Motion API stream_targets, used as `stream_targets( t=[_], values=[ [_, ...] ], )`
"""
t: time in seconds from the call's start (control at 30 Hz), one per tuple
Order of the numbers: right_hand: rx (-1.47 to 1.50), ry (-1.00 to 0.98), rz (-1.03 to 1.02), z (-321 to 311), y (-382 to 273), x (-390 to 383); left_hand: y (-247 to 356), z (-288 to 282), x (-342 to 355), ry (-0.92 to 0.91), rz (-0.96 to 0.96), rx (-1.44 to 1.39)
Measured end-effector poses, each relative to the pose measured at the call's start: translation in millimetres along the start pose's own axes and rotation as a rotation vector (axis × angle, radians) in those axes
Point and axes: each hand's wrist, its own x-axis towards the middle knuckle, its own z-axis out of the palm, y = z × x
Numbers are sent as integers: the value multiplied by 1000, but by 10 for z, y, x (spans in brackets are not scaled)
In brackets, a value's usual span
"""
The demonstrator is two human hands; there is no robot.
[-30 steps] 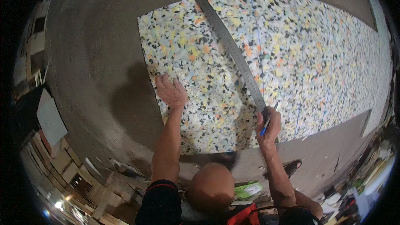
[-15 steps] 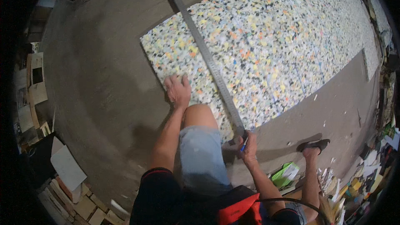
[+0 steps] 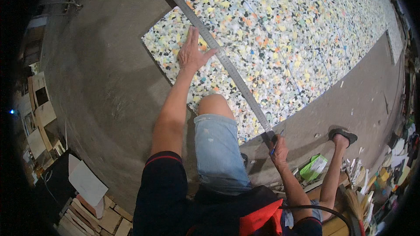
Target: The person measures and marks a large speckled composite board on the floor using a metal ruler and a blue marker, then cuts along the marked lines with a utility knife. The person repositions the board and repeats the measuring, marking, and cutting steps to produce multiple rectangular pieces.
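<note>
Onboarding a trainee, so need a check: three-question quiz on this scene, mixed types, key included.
1. Which hand is at the near end of the long ruler?
2. True or false: both ends of the ruler lie within the edges of the speckled sheet.
3. The left hand is:
a) raised above the ruler
b) resting on the sheet
c) gripping the knee

Key:
1. The right hand.
2. False; the far end juts past the edge.
3. b
</note>
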Motion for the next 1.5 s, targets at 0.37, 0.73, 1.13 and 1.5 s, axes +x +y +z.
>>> stream_targets(
  t=[0.37,0.73,1.13,1.5],
  values=[
    [-31,-9,-25,-58,-57,23,-29,11,35,15,66,55],
    [-101,94,-81,-99,-208,115,-283,403,120,189,151,234],
    [-105,96,-59,-65,-302,124,-131,212,121,119,120,64],
    [-132,57,-96,-75,-267,257,175,-73,110,-163,52,112]
  ],
)
